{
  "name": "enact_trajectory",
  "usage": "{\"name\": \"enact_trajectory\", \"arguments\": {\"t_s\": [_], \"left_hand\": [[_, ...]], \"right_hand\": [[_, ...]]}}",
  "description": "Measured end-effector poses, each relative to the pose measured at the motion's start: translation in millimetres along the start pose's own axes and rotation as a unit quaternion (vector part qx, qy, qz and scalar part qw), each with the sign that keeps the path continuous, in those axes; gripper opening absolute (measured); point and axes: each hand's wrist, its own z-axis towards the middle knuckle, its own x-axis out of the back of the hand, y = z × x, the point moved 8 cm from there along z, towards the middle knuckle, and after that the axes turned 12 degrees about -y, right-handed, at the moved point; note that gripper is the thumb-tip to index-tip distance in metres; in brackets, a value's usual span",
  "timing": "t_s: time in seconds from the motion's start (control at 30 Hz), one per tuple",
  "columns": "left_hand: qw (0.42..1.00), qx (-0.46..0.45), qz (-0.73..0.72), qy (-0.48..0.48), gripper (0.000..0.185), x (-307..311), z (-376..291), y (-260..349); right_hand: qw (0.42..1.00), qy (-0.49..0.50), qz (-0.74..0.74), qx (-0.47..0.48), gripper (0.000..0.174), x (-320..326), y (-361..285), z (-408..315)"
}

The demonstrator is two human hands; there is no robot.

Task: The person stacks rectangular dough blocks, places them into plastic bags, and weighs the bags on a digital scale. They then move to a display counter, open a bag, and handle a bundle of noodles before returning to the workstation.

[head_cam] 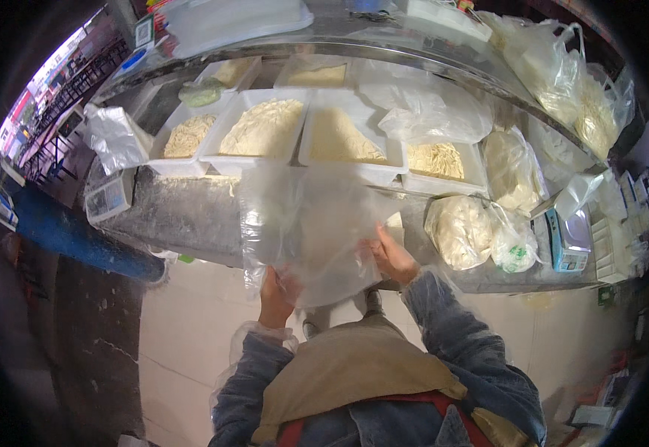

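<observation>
A translucent plastic bag (330,234) hangs spread between my two hands, in front of the counter's near edge. My left hand (277,296) grips its lower left side, and some of the fingers are hidden behind the film. At its right side my right hand (394,260) holds on, thumb up and fingers partly behind the plastic. Beyond the bag, white plastic tubs stand in a row. One tub holds pale noodles (263,128), the tub beside it more pale noodles (341,137), partly in shadow. Thin noodles (189,137) fill the left tub, flat noodles (436,159) the right one.
Bagged pale food (458,232) and a smaller tied bag (513,240) sit on the counter (190,218) at right, beside a blue weighing scale (569,240). A stack of plastic bags (115,137) hangs at left. Clear film (436,106) drapes the back tubs. A raised shelf (352,47) runs behind.
</observation>
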Motion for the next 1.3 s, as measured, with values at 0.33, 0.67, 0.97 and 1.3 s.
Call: {"name": "enact_trajectory", "arguments": {"t_s": [0.33,0.67,0.97,1.3], "left_hand": [[0.997,-0.005,-0.056,0.054,0.058,42.8,-36.3,-23.0],[0.985,-0.023,-0.018,0.171,0.054,51.6,-76.2,-23.6],[0.982,-0.051,0.036,0.178,0.051,72.3,-111.9,-21.3],[0.877,0.06,0.266,0.395,0.057,95.2,-139.4,27.3]], "right_hand": [[0.991,0.007,0.12,-0.062,0.029,-3.1,67.3,-10.8],[0.996,0.054,0.07,0.002,0.025,28.3,93.7,0.4],[0.999,0.029,-0.01,0.015,0.031,8.3,88.5,-2.1],[0.995,0.007,-0.095,0.034,0.032,-17.5,44.3,-43.0]]}}
